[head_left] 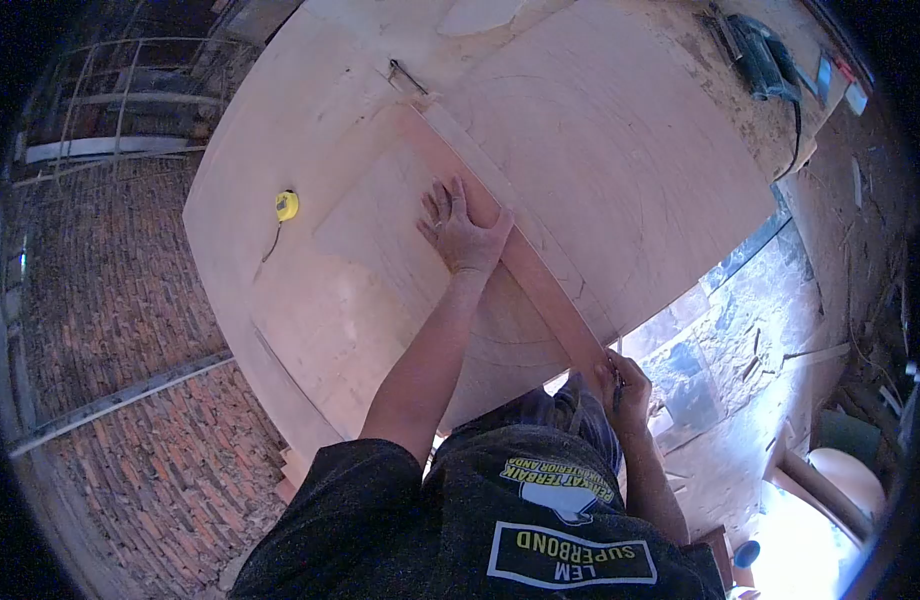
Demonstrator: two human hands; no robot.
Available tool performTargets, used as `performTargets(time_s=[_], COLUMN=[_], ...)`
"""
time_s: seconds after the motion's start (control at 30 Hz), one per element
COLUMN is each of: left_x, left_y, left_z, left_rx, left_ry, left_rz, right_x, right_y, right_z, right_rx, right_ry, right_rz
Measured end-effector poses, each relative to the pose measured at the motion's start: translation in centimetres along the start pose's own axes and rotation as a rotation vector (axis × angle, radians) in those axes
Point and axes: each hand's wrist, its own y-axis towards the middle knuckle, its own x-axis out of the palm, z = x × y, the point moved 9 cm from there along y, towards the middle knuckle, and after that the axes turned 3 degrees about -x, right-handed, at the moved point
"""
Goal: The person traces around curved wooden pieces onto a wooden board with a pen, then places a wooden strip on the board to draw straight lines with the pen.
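A long reddish-brown wooden strip (550, 290) lies diagonally across a large pale plywood sheet (670, 190). My left hand (465, 230) lies flat with fingers spread, pressing on the sheet, its thumb side over the strip. At the strip's near end, by the sheet's edge, my right hand (628, 388) is closed around a slim, dark, pen-like object (617, 394), whose exact kind is not clear. Its fingers touch the strip's end. Beyond the strip's far end rests a small dark metal tool (408, 77), perhaps a clamp.
A yellow tape measure (287, 206) sits on the sheet to the left. A dark green power tool (763, 58) with a cord stands at the far right. Brick paving (130, 290) lies on the left; offcuts and debris litter the floor (750, 350) on the right.
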Motion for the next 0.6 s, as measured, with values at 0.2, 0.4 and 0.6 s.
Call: performTargets(time_s=[0.2,0.4,0.6], left_x=[-0.2,1.9,1.7], left_y=[-0.2,0.3,1.3], left_z=[0.1,-0.7,-0.7], left_rx=[-0.003,0.036,0.061], left_ry=[0.005,0.072,0.100], left_rz=[0.036,0.053,0.035], right_x=[0.0,0.3,-0.1], right_y=[-0.1,-0.9,0.1], right_z=[0.0,2.1,1.4], right_rx=[0.002,0.071,0.060], right_ry=[0.022,0.067,0.040], right_rz=[-0.004,-0.006,0.023])
